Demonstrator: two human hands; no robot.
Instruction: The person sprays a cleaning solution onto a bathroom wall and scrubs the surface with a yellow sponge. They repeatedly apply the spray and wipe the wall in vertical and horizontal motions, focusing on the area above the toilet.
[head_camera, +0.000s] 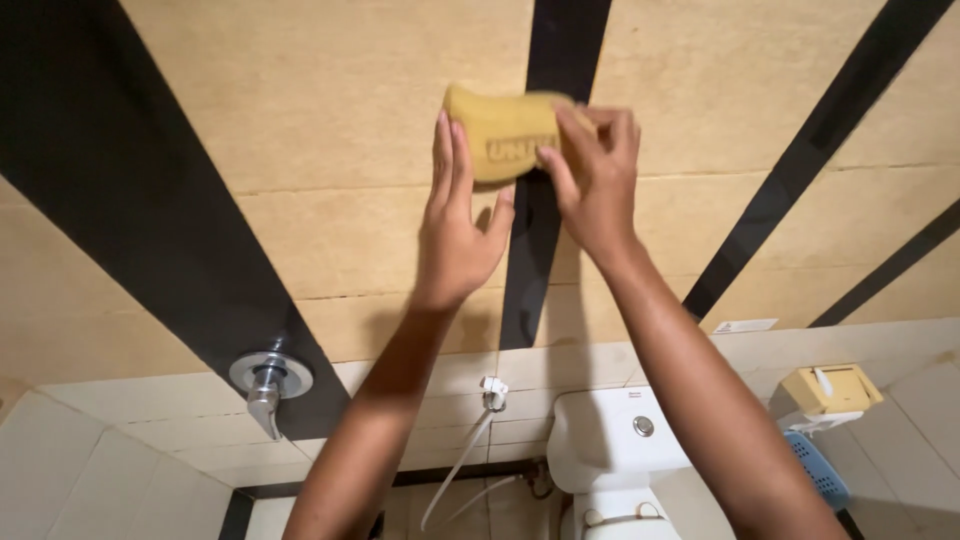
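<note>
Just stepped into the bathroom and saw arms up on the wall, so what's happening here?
A person presses a yellow sponge against the tan wall tiles, beside a black stripe. The right hand grips the sponge; the left hand rests flat against its edge. Below stand a white toilet and a wall tap.

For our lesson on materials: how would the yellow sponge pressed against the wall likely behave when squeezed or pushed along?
The yellow sponge looks soft: its waisted edge appears to dent under the right hand, so it would probably squash and spring back. It seems light, since fingertips alone hold it up. The left hand steadies it; on the smooth wall tile it would likely slide easily.
</note>
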